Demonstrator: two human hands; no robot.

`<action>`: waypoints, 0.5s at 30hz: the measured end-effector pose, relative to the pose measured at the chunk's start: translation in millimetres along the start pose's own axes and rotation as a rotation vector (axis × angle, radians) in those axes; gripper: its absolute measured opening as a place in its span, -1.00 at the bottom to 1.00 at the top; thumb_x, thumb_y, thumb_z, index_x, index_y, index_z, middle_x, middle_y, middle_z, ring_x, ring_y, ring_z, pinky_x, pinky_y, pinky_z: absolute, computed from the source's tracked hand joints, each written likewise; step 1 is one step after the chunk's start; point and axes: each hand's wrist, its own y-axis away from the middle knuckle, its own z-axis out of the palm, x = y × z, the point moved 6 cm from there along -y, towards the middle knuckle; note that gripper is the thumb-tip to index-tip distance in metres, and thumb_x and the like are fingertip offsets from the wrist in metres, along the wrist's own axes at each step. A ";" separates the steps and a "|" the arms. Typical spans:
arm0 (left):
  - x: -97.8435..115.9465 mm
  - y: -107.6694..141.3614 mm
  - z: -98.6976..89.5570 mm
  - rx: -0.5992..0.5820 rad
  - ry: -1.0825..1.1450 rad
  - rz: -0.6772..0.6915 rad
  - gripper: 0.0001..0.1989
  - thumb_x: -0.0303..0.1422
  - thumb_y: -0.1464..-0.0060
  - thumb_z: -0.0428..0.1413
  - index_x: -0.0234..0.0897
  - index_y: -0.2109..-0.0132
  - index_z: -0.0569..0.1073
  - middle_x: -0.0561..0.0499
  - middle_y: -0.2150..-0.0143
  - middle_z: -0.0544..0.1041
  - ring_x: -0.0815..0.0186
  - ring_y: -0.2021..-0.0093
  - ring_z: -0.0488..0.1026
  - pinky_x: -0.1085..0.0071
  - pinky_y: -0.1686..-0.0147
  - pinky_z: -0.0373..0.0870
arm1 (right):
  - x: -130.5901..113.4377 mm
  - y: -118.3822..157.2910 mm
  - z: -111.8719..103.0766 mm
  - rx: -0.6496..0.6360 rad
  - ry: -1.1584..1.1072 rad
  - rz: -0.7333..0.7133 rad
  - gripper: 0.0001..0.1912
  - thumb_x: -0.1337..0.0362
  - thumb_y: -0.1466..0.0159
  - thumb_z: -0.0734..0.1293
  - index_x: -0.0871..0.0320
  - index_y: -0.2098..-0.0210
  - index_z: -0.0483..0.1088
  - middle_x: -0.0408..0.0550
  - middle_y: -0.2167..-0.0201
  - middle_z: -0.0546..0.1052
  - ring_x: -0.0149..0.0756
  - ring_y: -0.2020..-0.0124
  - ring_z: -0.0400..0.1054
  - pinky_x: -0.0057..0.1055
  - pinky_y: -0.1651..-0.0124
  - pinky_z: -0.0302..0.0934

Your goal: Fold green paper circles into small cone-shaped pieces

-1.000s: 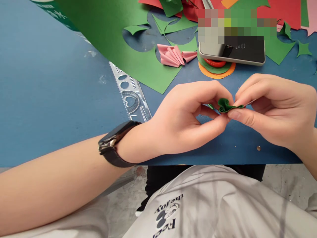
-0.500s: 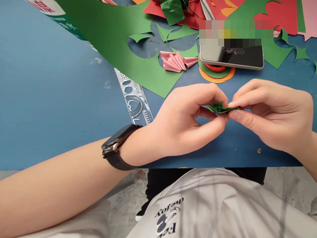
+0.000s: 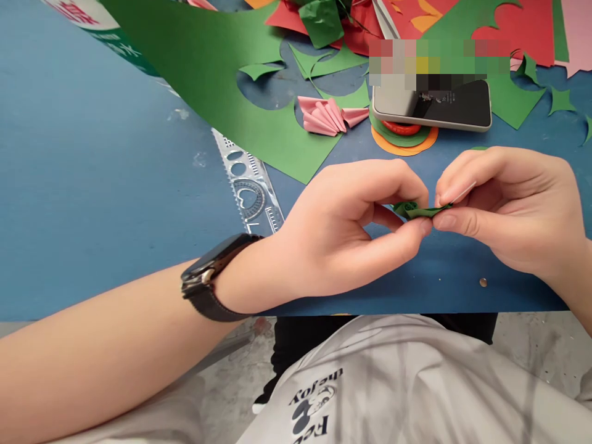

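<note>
A small curled piece of green paper is pinched between my two hands above the table's near part. My left hand, with a black watch on its wrist, grips the rolled end between thumb and fingers. The flatter end is between the thumb and fingertips of my right hand. A thin pale sliver shows by the right fingers; I cannot make out what it is. Beyond my hands lie pink folded paper cones and a phone resting on green and orange paper circles.
A large cut green sheet lies across the blue table, partly over a clear stencil ruler. Scissors, red paper and several green scraps are at the back. A small round bit is near the front edge.
My fingers have shifted slightly on the green paper, and the right fingertips and thumb have parted a little. The thin pale sliver by the right fingers now shows.
</note>
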 end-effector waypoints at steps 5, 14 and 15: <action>6.7 -3.0 -0.6 -0.001 -0.132 0.099 -0.82 -0.56 -0.09 0.19 -0.13 0.26 0.47 0.04 0.40 0.54 0.33 0.44 0.46 0.41 0.54 0.46 | 2.7 -1.0 1.4 -0.042 -0.035 0.038 -0.74 0.54 -0.13 0.61 0.08 0.35 0.59 -0.27 0.37 0.64 -0.44 0.31 0.57 -0.44 0.24 0.59; 8.5 -1.6 -2.3 -0.005 -0.206 0.112 -0.84 -0.51 -0.15 0.20 -0.10 0.22 0.51 0.03 0.40 0.57 0.29 0.48 0.45 0.31 0.48 0.43 | 1.1 -1.9 2.1 -0.049 -0.030 0.055 -0.74 0.55 -0.12 0.61 0.07 0.37 0.59 -0.27 0.39 0.63 -0.45 0.32 0.55 -0.49 0.28 0.56; 9.4 -1.4 -2.3 -0.011 -0.208 0.122 -0.84 -0.51 -0.15 0.21 -0.10 0.22 0.51 0.03 0.40 0.57 0.29 0.48 0.45 0.31 0.48 0.44 | 1.1 -2.3 2.1 -0.056 -0.028 0.062 -0.74 0.55 -0.12 0.61 0.08 0.37 0.59 -0.27 0.39 0.63 -0.47 0.32 0.54 -0.51 0.28 0.55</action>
